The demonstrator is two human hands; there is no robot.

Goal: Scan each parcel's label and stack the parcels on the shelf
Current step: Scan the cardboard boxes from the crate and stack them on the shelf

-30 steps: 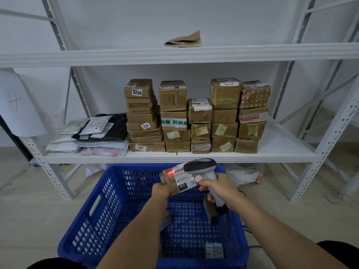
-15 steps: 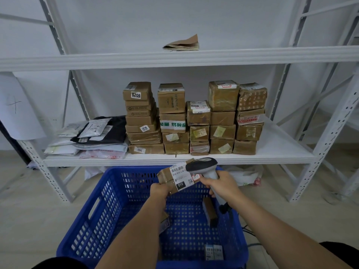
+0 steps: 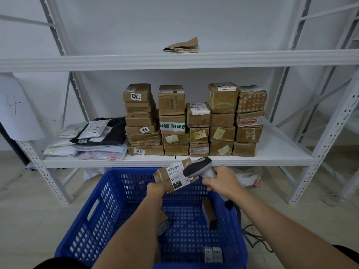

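The left hand (image 3: 156, 189) grips a small brown parcel (image 3: 174, 176) by its near left corner, fingers curled round the edge; the parcel is held above the far rim of the blue basket (image 3: 93, 214), with its white label (image 3: 177, 170) facing up. The right hand (image 3: 223, 181) has its fingers wrapped round the handle of the grey scanner (image 3: 200, 167), and the head of the scanner sits just beside the label, at 3 o'clock of it. No red light shows on the label, so I judge that the scanning step is at its end or just finished; I cannot tell which. The next move, I think, is to carry the parcel toward 12 o'clock and put it on the shelf (image 3: 281, 152); the middle stack (image 3: 198, 129) is lower than its neighbours, so it seems a good place. Some more parcels (image 3: 208, 212) lie in the basket, so the task is not done.
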